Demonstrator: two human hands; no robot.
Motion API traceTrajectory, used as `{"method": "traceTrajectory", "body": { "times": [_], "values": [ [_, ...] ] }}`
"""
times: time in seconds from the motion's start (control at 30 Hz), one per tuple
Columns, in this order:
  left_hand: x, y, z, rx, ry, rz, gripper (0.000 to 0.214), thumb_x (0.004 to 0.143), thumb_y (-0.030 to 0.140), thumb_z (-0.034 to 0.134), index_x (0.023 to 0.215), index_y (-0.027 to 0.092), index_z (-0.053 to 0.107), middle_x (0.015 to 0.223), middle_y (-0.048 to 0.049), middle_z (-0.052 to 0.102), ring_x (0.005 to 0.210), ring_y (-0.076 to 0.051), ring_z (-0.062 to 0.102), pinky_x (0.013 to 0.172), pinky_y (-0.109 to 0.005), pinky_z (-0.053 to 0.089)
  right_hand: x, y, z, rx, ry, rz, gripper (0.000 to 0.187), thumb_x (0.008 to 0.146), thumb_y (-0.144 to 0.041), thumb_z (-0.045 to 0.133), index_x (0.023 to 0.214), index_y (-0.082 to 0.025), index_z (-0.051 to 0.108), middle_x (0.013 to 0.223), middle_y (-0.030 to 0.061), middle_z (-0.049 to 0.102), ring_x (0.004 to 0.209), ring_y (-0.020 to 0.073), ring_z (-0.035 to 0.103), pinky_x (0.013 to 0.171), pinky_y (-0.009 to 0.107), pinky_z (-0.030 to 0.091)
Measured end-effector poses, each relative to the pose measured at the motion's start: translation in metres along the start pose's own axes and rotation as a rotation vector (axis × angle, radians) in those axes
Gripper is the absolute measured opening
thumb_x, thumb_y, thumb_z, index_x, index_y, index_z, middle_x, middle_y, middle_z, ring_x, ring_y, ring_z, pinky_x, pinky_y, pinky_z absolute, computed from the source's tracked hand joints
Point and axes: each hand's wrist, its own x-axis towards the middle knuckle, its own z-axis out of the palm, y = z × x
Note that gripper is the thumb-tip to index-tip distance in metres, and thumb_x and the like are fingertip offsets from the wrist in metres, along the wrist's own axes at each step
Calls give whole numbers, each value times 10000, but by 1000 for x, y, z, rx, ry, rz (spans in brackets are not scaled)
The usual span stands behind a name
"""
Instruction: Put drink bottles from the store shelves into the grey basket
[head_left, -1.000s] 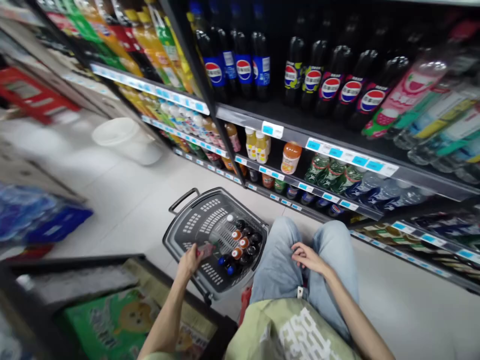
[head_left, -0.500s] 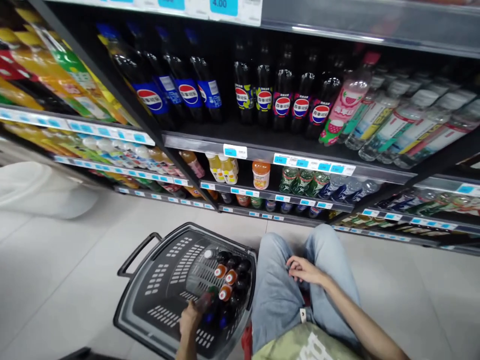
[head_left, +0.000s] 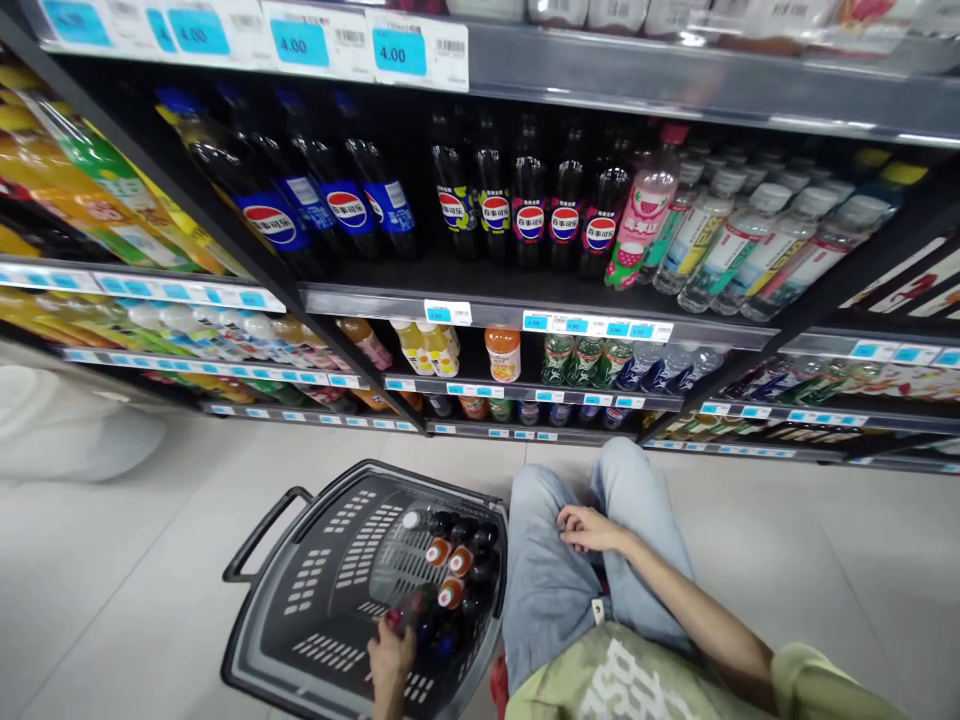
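1 btl (head_left: 414, 603); cap end in L hand (head_left: 391, 650)

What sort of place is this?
Most likely the drinks aisle of a supermarket or similar shop: shelves hold rows of bottled drinks, price tags line the shelf edges, and a shopping basket stands on the floor with bottles inside.

Set in a shop's soft-drink aisle, evident from Pepsi bottles (head_left: 349, 210) shelved at upper left of the frame, price labels (head_left: 400, 52) reading 4.00 above, shopping basket (head_left: 345, 606) at lower centre.
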Motion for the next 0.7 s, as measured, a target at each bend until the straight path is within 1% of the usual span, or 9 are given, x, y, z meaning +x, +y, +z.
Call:
{"method": "traceTrajectory", "body": {
  "times": [0.03, 0.1, 0.17, 0.27, 0.37, 0.43, 0.53, 0.63, 0.7],
  "values": [
    [-6, 0, 1, -42, 13, -12, 566, 944, 420, 432, 1366, 97, 627, 1075, -201, 734, 1059, -356, 777, 912, -442, 627, 0, -1, 0, -4, 0, 1, 226, 822, -242, 768, 996, -219, 625, 730, -60, 671, 534, 95, 623, 473, 180, 470],
    [-20, 0, 2, -131, -9, -34, 638, 944, 444, 399, 1405, 48, 592, 1205, -264, 706, 1165, -382, 743, 991, -473, 605, 1, -2, 0, -8, 1, -3, 226, 824, -238, 778, 990, -217, 627, 717, -62, 670, 524, 95, 619, 472, 182, 465],
    [-39, 0, 2, -185, -52, 22, 676, 931, 477, 389, 1394, 33, 601, 1257, -282, 692, 1213, -389, 721, 1052, -485, 580, 1, -3, 0, -8, 2, -12, 223, 822, -240, 784, 983, -212, 631, 711, -58, 678, 521, 100, 622, 470, 187, 462],
    [-75, 8, 2, -234, -198, 188, 703, 913, 581, 421, 1353, 81, 646, 1294, -245, 707, 1285, -382, 684, 1146, -484, 522, -1, -1, -3, -20, -6, -26, 209, 831, -256, 764, 986, -209, 632, 720, -49, 689, 532, 110, 631, 472, 196, 457],
    [-115, 26, -3, -224, -381, 295, 699, 915, 643, 471, 1355, 135, 666, 1389, -197, 699, 1340, -355, 659, 1191, -444, 484, -8, 3, -7, -50, -31, -50, 214, 858, -305, 725, 1025, -216, 625, 761, -42, 694, 574, 114, 649, 489, 196, 457],
    [-135, 42, -9, -206, -448, 335, 636, 959, 609, 463, 1360, 163, 675, 1424, -167, 698, 1372, -328, 642, 1195, -406, 473, -13, 7, -11, -67, -44, -82, 244, 861, -350, 720, 1045, -220, 624, 792, -28, 702, 615, 126, 670, 499, 199, 457],
    [-152, 67, -21, -213, -494, 406, 557, 1040, 554, 390, 1349, 198, 687, 1392, -138, 730, 1339, -302, 664, 1147, -375, 491, -18, 11, -16, -84, -66, -129, 326, 840, -433, 743, 1060, -222, 629, 813, -5, 716, 667, 156, 697, 518, 215, 467],
    [-158, 89, -25, -67, -496, 468, 535, 1067, 468, 402, 1442, 156, 622, 1419, -165, 708, 1302, -281, 682, 1087, -333, 512, -19, 13, -17, -93, -77, -161, 389, 820, -501, 744, 1058, -220, 620, 820, 7, 721, 676, 169, 695, 543, 237, 476],
    [-161, 101, -23, 67, -475, 459, 530, 1063, 375, 417, 1518, 141, 555, 1419, -199, 695, 1264, -293, 700, 1052, -351, 528, -20, 14, -17, -91, -73, -179, 418, 810, -536, 739, 1056, -222, 614, 826, 9, 718, 678, 172, 690, 559, 248, 481]
  ]
}}
